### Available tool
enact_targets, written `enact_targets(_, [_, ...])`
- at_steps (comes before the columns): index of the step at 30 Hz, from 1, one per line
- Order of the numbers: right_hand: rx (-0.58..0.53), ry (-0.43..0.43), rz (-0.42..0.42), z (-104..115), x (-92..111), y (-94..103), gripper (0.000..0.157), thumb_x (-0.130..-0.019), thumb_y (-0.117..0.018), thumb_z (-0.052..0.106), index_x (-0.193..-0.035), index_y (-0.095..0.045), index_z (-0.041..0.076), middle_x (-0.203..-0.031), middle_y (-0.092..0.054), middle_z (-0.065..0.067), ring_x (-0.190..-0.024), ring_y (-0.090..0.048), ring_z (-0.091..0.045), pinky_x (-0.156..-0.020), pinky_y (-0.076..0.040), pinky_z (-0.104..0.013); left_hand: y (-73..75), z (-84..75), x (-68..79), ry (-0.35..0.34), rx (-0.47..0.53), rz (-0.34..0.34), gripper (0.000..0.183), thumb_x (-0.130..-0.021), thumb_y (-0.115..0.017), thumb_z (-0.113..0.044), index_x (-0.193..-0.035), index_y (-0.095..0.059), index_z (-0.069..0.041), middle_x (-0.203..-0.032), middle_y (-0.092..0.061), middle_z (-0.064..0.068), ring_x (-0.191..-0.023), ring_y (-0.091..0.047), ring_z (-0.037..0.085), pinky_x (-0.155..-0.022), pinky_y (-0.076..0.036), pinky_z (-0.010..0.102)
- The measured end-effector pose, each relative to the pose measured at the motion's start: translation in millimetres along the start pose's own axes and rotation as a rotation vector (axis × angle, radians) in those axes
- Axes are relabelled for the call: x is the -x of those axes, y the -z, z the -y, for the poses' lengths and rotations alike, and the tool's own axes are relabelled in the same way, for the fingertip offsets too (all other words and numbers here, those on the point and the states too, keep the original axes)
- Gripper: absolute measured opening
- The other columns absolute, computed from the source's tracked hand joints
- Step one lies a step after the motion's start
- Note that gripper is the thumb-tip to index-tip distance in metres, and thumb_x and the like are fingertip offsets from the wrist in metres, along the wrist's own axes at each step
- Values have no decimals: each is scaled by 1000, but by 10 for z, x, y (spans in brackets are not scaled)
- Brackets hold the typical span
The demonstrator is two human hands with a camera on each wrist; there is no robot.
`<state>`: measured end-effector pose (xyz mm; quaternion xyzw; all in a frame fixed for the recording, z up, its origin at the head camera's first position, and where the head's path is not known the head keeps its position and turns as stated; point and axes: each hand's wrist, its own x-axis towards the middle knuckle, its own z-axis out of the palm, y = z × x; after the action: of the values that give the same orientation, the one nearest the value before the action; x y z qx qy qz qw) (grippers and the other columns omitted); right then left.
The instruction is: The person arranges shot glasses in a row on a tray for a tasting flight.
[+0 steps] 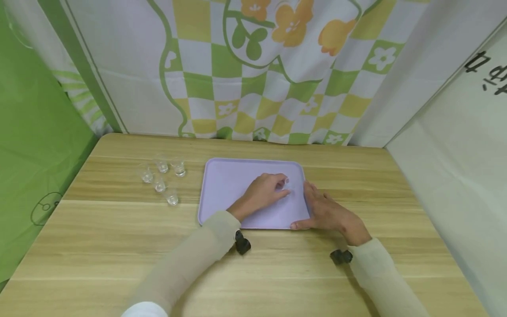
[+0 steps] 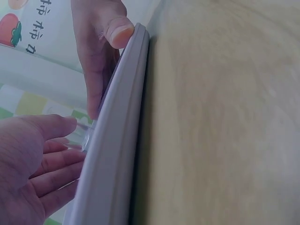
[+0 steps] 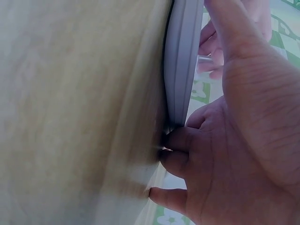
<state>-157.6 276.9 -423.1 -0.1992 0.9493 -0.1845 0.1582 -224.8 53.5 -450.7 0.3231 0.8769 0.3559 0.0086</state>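
A lilac tray [image 1: 225, 189] lies on the wooden table. Over its right half, my left hand [image 1: 263, 191] holds a small clear glass [image 2: 86, 137] between thumb and fingers, low at the tray's surface. From above, the fingers cover part of this glass. My right hand [image 1: 328, 213] rests at the tray's front right corner, its fingers along the right edge and its thumb at the front edge. In the right wrist view, fingertips [image 3: 176, 140] meet the tray's rim close to the tabletop.
Several small clear glasses [image 1: 159, 185] stand in a loose cluster left of the tray. Behind the table [image 1: 257, 277] hangs a checked, flowered curtain [image 1: 273, 88]. A green cloth [image 1: 35, 132] borders the left side, and a white panel [image 1: 455, 154] the right.
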Motion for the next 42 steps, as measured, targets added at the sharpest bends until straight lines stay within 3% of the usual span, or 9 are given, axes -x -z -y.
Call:
enact_targets(18, [10, -12, 9, -25, -25, -16, 136, -82, -75, 69, -157, 2, -14, -164, -3, -35, -152, -6, -48, -117, -13, -72, -46, -82, -63, 59, -28, 26, 39, -97, -75, -36, -126, -71, -11, -116, -75, 1, -108, -70, 16, -91, -56, 34])
enact_targets(32, [-13, -16, 16, -37, -24, -17, 137, -82, -76, 68, -157, 4, -14, -165, 0, -33, -153, -4, -47, -116, -10, -73, -60, -99, -66, 92, -41, 19, 35, -94, -78, -28, -123, -73, -11, -110, -77, -1, -105, -71, 15, -91, -56, 33])
enact_targets(42, [-19, -9, 10, -46, -22, -23, 136, -82, -77, 67, -157, 4, -14, -165, -2, -34, -153, -5, -47, -116, -11, -73, -22, -114, -18, 93, 33, 78, 45, -94, -78, -19, -134, -65, -4, -121, -74, 4, -118, -66, 20, -105, -48, 30])
